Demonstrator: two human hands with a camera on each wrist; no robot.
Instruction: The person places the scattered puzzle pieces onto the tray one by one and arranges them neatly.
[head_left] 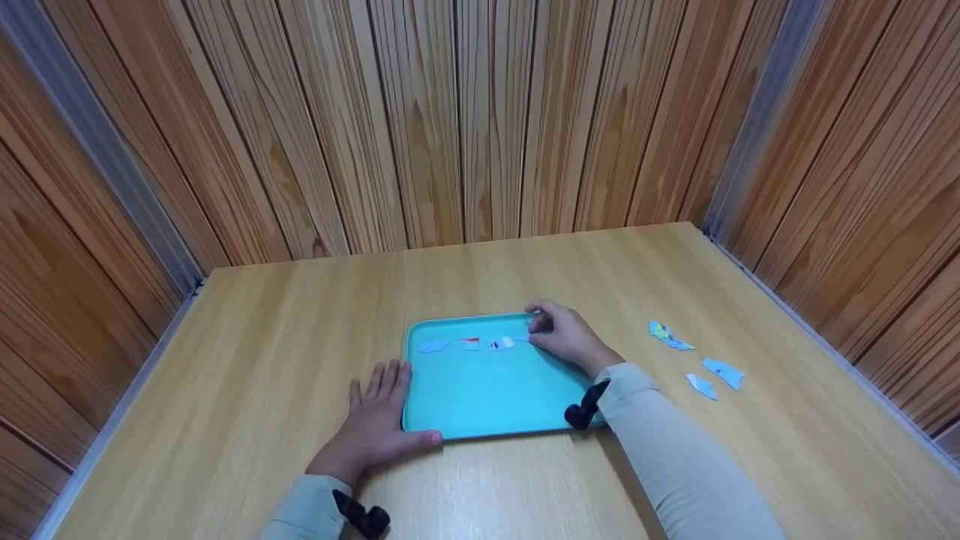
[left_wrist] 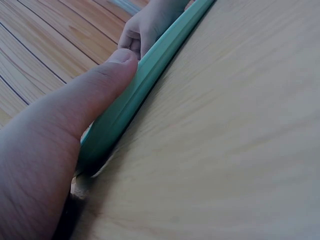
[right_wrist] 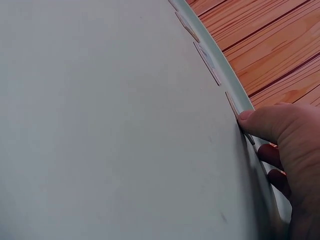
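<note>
In the head view, a turquoise tray (head_left: 480,397) lies on the table with several thin picture pieces in a row near its far edge, among them a light-blue piece (head_left: 433,346) and a red-and-white one (head_left: 470,344). My left hand (head_left: 375,424) lies spread at the tray's near left corner, its thumb against the near rim. At the far right corner is my right hand (head_left: 568,334); in the right wrist view its thumb (right_wrist: 265,122) touches the rightmost piece (right_wrist: 230,103), while bent fingers rest by the rim. No pinch shows, and the index fingertip is hidden there.
Right of the tray, three loose pieces lie on the table: a multicoloured one (head_left: 670,335), a blue one (head_left: 724,373) and a smaller pale-blue one (head_left: 702,386). Wood-panelled walls (head_left: 480,127) stand behind the table and at both sides.
</note>
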